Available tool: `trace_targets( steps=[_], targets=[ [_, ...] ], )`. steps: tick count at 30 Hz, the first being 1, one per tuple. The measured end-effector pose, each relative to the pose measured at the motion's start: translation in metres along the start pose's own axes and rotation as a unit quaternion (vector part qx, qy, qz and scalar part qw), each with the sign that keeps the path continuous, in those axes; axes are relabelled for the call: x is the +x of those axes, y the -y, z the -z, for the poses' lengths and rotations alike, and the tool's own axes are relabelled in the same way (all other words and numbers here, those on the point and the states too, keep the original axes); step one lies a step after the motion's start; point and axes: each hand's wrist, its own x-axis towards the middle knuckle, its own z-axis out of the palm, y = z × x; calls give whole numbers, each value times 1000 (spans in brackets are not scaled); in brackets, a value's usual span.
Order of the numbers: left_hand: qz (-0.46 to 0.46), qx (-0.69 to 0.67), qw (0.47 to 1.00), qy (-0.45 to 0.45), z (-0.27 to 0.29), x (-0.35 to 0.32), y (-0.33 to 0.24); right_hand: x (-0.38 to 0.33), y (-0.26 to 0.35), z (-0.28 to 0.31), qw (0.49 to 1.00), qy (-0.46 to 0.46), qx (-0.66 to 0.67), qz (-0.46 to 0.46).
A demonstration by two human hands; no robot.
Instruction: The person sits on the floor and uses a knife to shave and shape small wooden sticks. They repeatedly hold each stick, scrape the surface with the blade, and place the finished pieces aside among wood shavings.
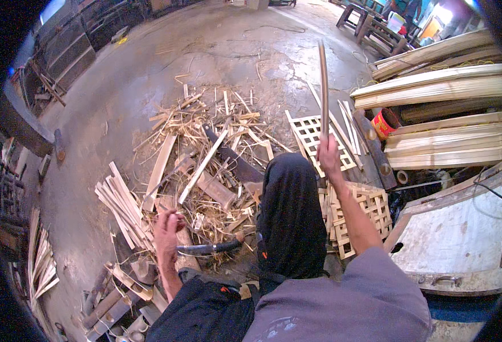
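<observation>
My right hand (328, 157) is raised at the right and closed round the lower end of a long, narrow brown stick (324, 85). The stick points away from me, bowed slightly. Low at the left, my left hand (167, 225) has its fingers curled beside a wooden block (185, 233); what they hold, if anything, is too small to make out. Just right of that hand lies a curved dark tool (208, 248). Beyond my knee, a saw (239, 165) rests among wood shavings and offcuts (234, 125).
Pale split strips (120, 208) lie in a bundle at the left. Woven lattice panels (362, 216) are on the floor at the right, near a red tin (385, 122) and stacked long slats (453, 139). A white-topped board (462, 231) stands at the right.
</observation>
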Motion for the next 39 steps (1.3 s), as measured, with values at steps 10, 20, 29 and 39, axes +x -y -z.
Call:
trace_targets(
  steps=[10, 20, 29, 39],
  targets=[
    [110, 178, 948, 240, -24, -60, 33, -157, -153, -13, 978, 76, -87, -173],
    [124, 153, 948, 251, -19, -71, 45, 113, -146, 145, 922, -47, -377, 76],
    [138, 178, 943, 246, -7, -94, 27, 31, 185, 10, 934, 205, 150, 250],
    [1, 261, 928, 265, 9, -82, 52, -173, 234, -122, 671, 611, 71, 415]
  ],
)
